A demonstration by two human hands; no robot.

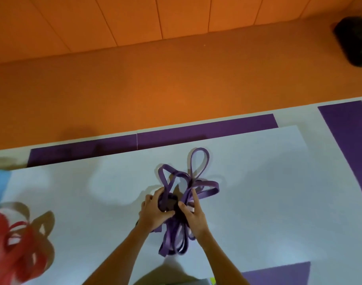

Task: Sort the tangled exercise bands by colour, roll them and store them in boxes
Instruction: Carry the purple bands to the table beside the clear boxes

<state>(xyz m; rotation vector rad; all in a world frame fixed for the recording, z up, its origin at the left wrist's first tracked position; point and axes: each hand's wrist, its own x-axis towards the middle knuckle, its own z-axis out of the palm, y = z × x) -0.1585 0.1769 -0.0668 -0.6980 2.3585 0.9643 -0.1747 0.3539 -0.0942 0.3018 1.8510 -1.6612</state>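
Both hands grip purple bands.
Left hand [155, 210] and right hand [193, 214] clutch the purple bands [188, 186] over a white table [258, 192]; red bands [17, 239] lie far left.

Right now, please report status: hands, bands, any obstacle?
Left hand and right hand both grip the purple bands. Red bands lie apart, far left. Nothing in the way.

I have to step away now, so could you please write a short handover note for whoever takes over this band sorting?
Left hand grips the middle of the purple bands; right hand grips the same bundle from the other side.
The purple bands are bunched on the white surface; red bands and tan bands lie together, blurred, near its left edge.
Done: purple looks separated from the other colours.
Left: roll the purple, part red from tan, roll those, box everything. No box is clearly in view.
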